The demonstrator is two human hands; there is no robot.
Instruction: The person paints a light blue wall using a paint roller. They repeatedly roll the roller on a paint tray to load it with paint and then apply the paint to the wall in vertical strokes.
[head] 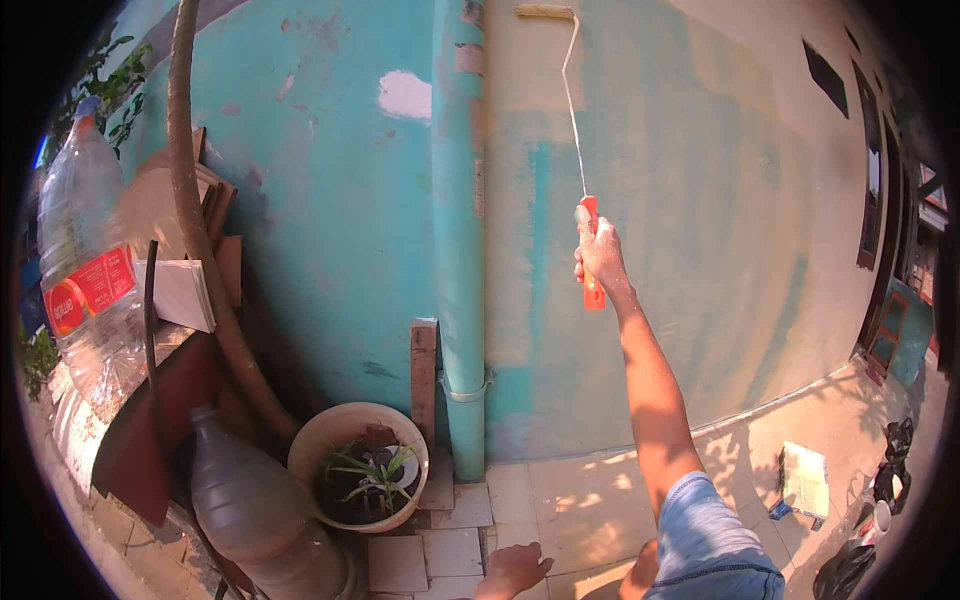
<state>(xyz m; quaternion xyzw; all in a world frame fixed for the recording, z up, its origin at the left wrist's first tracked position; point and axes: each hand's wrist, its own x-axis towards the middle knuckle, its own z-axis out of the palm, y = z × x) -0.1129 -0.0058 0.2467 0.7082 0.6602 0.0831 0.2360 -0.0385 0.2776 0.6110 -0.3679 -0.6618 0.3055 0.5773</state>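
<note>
My right hand [598, 251], speckled with paint, is closed around the orange handle of a paint roller [594, 292]. The roller's thin frame runs up to its cream sleeve [545, 11], which lies against the wall near the top edge of the view. The wall [637, 187] there has uneven cream paint over turquoise, with a brighter turquoise strip beside a vertical turquoise pipe [459, 262]. Low in the view, over the floor tiles, my left hand [519, 568] has its fingers curled; whether anything is inside them cannot be seen.
A paint tray [804, 480] stands on the floor at right, near black plastic bags [846, 574]. At left are a potted plant [382, 472], a wooden post [423, 375], large plastic bottles [255, 495], a curved trunk [184, 150] and stacked boards [176, 292].
</note>
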